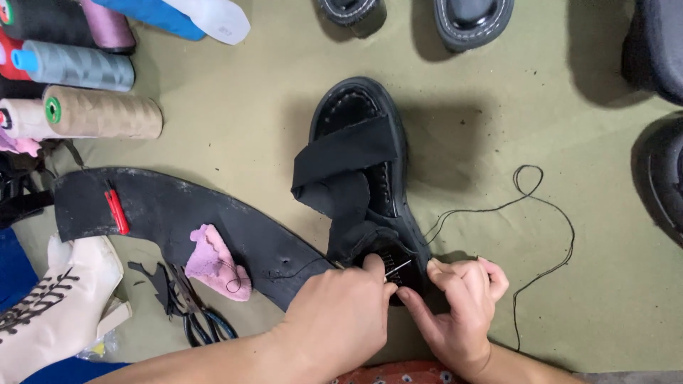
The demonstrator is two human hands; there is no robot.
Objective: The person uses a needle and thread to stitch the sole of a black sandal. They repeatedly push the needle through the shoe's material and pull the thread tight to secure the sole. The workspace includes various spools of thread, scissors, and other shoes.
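A black sandal (pixel 363 178) with wide crossed fabric straps lies near the middle of the table (pixel 583 235), heel end towards the person, who works at that heel. The left hand (pixel 341 313) has its fingers pinched shut on a thin needle (pixel 398 268) that pokes out over the heel. The right hand (pixel 459 306) curls around the heel's outer edge, fingers closed against the sole and steadying it. A black thread (pixel 548 213) runs from the heel, loops out over the cloth to the right and trails back towards the table's near edge.

The table is covered in dull olive-green cloth, creased and scuffed. Left of the sandal lies a long curved piece of black sheet material (pixel 163 213); on it sit a red clip (pixel 116 211) and a crumpled pink scrap (pixel 217 262). Dark-handled scissors (pixel 199 320) lie just below it, and a cream lace-up boot (pixel 60 306) at the near left corner. At the far left, cones of thread (pixel 92 85) lie on their sides in tan, grey and mauve, each with a small round coloured label on its end. Two more black soles (pixel 420 18) sit at the far edge.
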